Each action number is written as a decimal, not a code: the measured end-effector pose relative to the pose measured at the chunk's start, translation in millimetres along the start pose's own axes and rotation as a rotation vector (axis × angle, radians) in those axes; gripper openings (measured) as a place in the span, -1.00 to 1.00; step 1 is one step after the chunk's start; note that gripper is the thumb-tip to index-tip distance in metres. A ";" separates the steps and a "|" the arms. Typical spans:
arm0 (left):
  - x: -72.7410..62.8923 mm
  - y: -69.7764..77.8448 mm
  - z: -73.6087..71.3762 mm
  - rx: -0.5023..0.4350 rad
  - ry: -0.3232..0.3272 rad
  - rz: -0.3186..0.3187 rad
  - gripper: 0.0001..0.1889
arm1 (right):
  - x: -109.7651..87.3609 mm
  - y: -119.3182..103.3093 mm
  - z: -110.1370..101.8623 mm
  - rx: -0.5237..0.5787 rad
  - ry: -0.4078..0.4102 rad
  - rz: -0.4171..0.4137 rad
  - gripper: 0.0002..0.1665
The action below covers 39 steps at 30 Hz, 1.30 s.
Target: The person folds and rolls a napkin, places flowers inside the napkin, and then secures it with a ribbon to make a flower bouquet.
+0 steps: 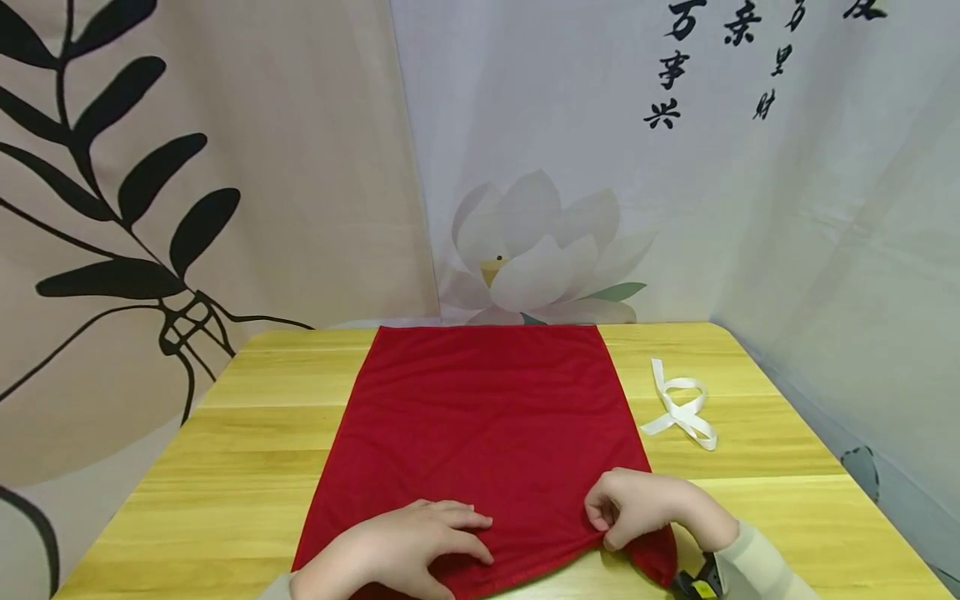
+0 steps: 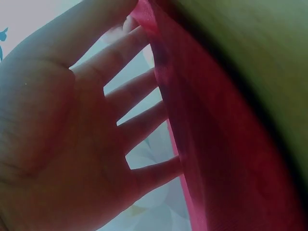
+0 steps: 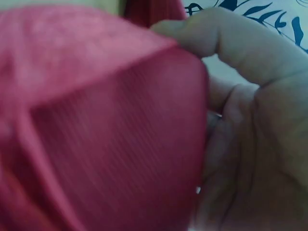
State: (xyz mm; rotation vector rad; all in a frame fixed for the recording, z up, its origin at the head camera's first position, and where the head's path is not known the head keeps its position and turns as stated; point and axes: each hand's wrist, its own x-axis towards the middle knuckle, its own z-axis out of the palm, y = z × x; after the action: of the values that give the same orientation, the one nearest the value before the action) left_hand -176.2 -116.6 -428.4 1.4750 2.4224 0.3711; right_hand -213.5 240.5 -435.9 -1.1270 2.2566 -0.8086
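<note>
- The red cloth [image 1: 495, 408] lies spread over the middle of the wooden table [image 1: 787, 508], its far edge along the table's far side; its near left part runs under the left forearm and out of sight at the bottom.
- The left hand [image 1: 408, 546] rests on the cloth near that edge, fingers spread and gripping nothing that I can see; the wrist view hides its fingertips behind red fabric.
- The right hand [image 1: 645, 504] pinches the near edge toward the right corner, thumb and curled forefinger on the fabric; its other fingers are mostly tucked from sight.
- Close to the right wrist the cloth blurs, so the dark line there may be a fold or a hem.
- A black device [image 1: 701, 579] at the right cuff is partly cut off below.
- A looped white ribbon [image 1: 678, 412] lies right of the cloth, apart from it.
- The top of the black lettering [image 1: 667, 67] on the hanging behind is cropped.
</note>
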 end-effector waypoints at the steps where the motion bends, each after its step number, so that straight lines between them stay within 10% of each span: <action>1: 0.2 0.2 0.5 0.002 0.005 0.001 -0.53 | 0.1 1.8 -0.7 0.027 -0.005 -0.003 -0.74; 14: 5.1 0.5 3.2 0.031 0.036 -0.004 -0.64 | -1.9 21.9 -9.2 0.159 -0.002 -0.066 -0.63; 25: 7.0 -0.4 4.4 0.040 0.077 -0.025 -0.76 | 4.7 25.5 -5.3 0.109 0.107 0.002 -0.97; 39: 4.6 0.4 5.8 0.046 0.096 0.008 -0.62 | 2.8 23.9 -3.4 0.060 0.102 0.022 -0.63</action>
State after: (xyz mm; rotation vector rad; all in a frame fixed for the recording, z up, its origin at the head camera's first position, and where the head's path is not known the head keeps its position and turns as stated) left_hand -175.8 -111.9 -434.0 1.5195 2.5156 0.3992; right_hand -230.1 250.7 -450.5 -1.0540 2.3067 -0.9383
